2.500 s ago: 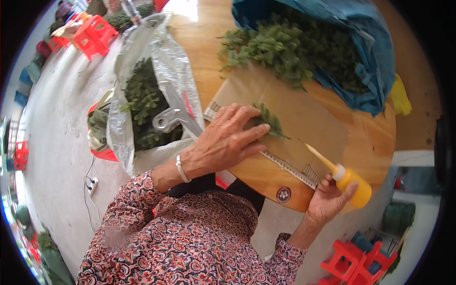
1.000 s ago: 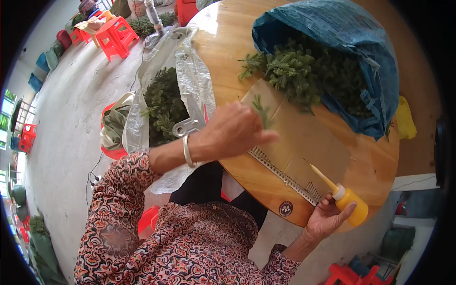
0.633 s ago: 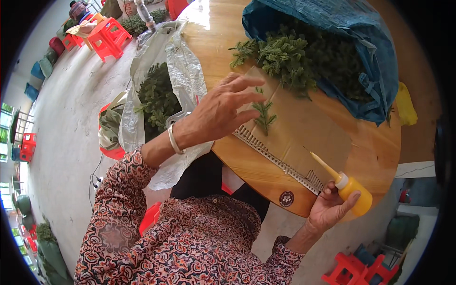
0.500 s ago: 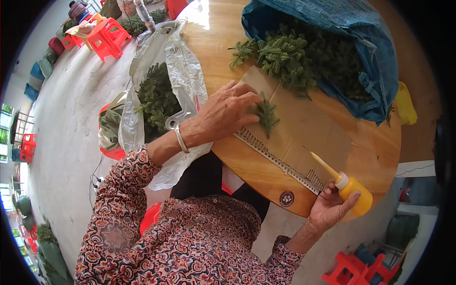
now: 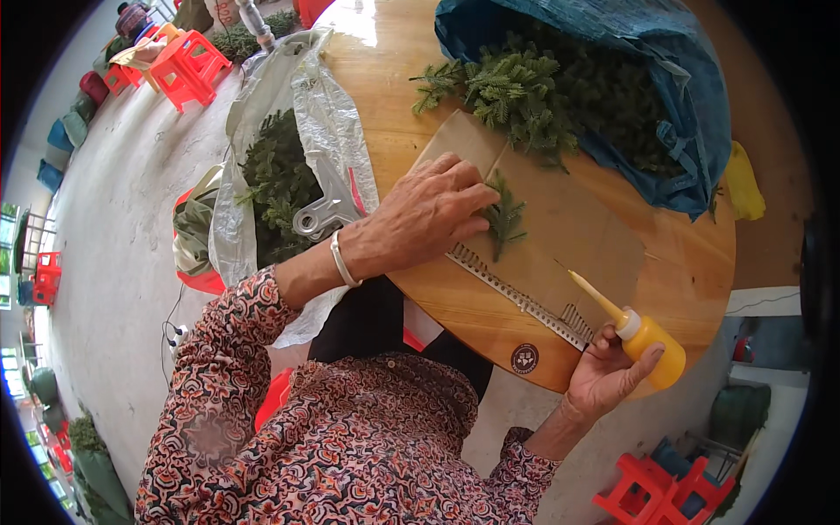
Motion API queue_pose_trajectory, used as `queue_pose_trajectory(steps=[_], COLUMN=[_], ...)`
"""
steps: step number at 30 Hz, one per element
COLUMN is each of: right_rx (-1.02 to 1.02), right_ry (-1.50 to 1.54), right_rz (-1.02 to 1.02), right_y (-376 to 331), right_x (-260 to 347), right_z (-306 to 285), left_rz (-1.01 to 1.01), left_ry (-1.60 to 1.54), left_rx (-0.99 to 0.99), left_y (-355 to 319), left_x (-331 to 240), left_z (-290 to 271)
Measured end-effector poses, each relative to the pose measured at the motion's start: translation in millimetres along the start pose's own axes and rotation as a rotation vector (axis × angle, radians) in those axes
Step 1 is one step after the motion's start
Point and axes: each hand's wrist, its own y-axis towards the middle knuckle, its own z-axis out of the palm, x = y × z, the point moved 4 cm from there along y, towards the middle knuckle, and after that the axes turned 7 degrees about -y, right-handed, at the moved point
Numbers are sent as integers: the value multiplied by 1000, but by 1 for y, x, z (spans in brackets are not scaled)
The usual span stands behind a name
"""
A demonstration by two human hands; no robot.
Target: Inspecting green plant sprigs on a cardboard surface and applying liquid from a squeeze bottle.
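My left hand (image 5: 429,210) is closed over the cardboard, thumb and fingertips pinching a small green fir sprig (image 5: 506,220); the fingers partly cover its top. In my right hand (image 5: 605,376), at the table's near right edge, is a squeeze bottle (image 5: 656,350) of yellow liquid. Its long thin nozzle tilts up and left, apart from the sprig. Between the hands, along the cardboard's near edge, lies a pale perforated strip (image 5: 525,304) with small thin brown pieces standing in rows at its two ends.
Flat brown cardboard (image 5: 569,219) covers part of the round wooden table (image 5: 385,87). A blue bag (image 5: 700,114) spilling fir branches (image 5: 516,87) lies at the far right. Left of the table, a white plastic bag (image 5: 328,105) holds more greenery and a grey fitting (image 5: 324,214). Red stools (image 5: 188,70) stand beyond.
My left hand has shifted slightly right and nearer with the sprig. The right hand keeps the bottle at nearly the same place and tilt. The whole view has shifted a little.
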Motion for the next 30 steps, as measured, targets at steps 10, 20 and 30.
queue_pose_trajectory(steps=[10, 20, 30], right_rx=[2, 10, -7], right_ry=[8, 21, -20], right_rz=[24, 41, -83], right_y=[2, 1, -7], right_x=[1, 1, 0], right_z=[-6, -4, 32], left_rz=[109, 194, 16], left_ry=[-12, -33, -159], left_rx=[-140, -65, -37], left_y=[-1, -6, -6], left_x=[-27, -22, -20], left_z=[-9, 11, 15])
